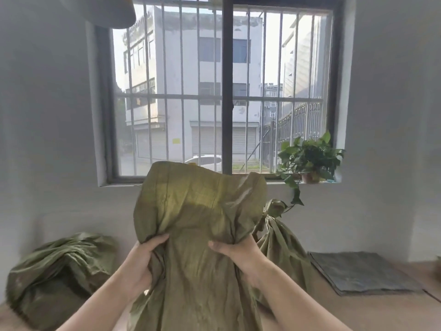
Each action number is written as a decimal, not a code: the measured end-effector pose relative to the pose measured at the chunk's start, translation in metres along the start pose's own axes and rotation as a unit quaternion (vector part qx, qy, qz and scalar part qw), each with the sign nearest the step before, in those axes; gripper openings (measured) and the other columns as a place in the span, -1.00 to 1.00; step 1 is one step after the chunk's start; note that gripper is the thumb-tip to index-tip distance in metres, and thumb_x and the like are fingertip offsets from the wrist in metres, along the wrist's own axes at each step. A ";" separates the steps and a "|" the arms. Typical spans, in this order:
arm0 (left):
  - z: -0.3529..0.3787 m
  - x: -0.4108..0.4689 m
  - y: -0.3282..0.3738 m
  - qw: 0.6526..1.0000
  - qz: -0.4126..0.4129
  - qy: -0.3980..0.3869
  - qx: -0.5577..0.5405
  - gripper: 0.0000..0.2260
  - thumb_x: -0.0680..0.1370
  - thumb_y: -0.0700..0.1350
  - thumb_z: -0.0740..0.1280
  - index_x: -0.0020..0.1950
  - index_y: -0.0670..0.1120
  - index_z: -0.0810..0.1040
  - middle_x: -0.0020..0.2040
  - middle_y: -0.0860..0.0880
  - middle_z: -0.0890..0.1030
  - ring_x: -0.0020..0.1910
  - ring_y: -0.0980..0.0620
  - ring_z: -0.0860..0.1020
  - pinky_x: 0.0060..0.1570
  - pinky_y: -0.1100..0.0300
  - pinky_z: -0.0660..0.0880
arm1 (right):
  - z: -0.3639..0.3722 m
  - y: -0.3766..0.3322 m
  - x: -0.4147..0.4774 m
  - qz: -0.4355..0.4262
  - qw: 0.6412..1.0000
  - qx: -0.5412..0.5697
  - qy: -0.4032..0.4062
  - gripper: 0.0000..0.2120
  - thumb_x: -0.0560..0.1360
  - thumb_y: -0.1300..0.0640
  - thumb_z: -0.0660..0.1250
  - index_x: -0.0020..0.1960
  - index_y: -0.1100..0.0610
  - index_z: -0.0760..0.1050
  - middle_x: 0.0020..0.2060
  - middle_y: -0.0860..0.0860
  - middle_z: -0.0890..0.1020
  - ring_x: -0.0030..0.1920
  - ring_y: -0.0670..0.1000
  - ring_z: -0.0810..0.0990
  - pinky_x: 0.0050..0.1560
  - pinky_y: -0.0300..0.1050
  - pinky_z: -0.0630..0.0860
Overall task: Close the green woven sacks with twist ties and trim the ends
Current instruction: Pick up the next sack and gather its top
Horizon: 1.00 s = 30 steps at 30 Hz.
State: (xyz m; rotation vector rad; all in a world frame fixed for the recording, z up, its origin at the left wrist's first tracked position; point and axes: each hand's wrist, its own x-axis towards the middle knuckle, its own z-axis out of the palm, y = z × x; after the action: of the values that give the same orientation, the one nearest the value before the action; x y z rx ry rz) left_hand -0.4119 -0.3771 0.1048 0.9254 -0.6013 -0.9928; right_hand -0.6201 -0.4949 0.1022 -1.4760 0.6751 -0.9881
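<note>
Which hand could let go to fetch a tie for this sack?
Probably the right hand; the left hand has the sack neck bunched deeper. No tie is visible.

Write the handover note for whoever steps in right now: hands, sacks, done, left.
Left hand and right hand: both gripping the middle sack, bunching its neck, top flaring above the grip.
Tied sack stands behind it to the right, neck already cinched.
Slumped sack lies at left, apparently open.
Flat folded sacks rest at right.
No ties or cutter in view.
Left: tie the held sack, trim, then the left one.
</note>
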 end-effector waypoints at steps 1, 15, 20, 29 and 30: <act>0.003 -0.003 0.001 1.000 0.002 -0.013 0.015 -0.65 0.57 -0.20 0.41 0.35 -0.23 0.56 0.17 -0.27 0.70 0.10 -0.23 0.71 0.08 -0.09 0.62 | 0.003 0.001 0.001 0.004 1.000 -0.001 0.016 -0.50 0.38 0.14 0.66 0.27 0.06 0.59 0.00 -0.07 0.77 0.03 -0.06 0.74 0.08 -0.11 0.67; 0.030 -0.008 -0.014 0.995 0.037 0.032 0.089 -0.67 0.61 0.05 0.41 0.33 -0.05 0.58 0.10 -0.09 0.75 0.10 -0.12 0.71 0.02 -0.01 0.63 | 0.025 -0.002 0.000 0.079 0.993 0.085 -0.002 -0.70 0.62 0.13 0.29 0.33 0.15 0.51 0.08 0.10 0.74 0.13 0.15 0.71 0.28 0.22 0.60; 0.039 -0.015 -0.023 0.979 0.103 0.039 0.173 -0.82 0.69 0.01 0.30 0.18 0.00 0.65 0.04 -0.06 0.76 0.02 -0.05 0.73 0.09 -0.04 0.63 | 0.031 0.006 -0.002 0.058 0.993 0.090 -0.041 -0.53 0.48 0.13 0.44 0.37 0.18 0.51 0.10 0.10 0.75 0.15 0.15 0.72 0.26 0.18 0.62; 0.055 -0.018 -0.035 0.959 0.154 0.081 0.226 -0.76 0.71 0.09 0.21 0.08 0.11 0.67 -0.09 0.07 0.76 -0.04 0.04 0.72 -0.01 0.04 0.63 | 0.038 -0.003 -0.013 -0.010 0.998 -0.036 -0.045 -0.71 0.66 0.01 0.19 0.37 -0.11 0.45 0.21 -0.11 0.64 0.25 -0.03 0.61 0.33 -0.03 0.56; 0.056 -0.017 -0.036 0.960 0.150 0.077 0.223 -0.76 0.70 0.10 0.22 0.08 0.10 0.67 -0.08 0.06 0.76 -0.04 0.04 0.72 0.00 0.03 0.64 | 0.039 -0.002 -0.013 -0.018 0.998 -0.039 -0.053 -0.67 0.65 0.00 0.19 0.40 -0.13 0.44 0.22 -0.13 0.63 0.28 -0.05 0.59 0.34 -0.05 0.55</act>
State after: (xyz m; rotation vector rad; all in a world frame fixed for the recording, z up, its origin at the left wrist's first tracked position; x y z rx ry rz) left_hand -0.4791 -0.3917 0.1006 1.2520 -0.8235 -0.5132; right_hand -0.5920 -0.4644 0.1031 -1.6028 0.6184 -0.9136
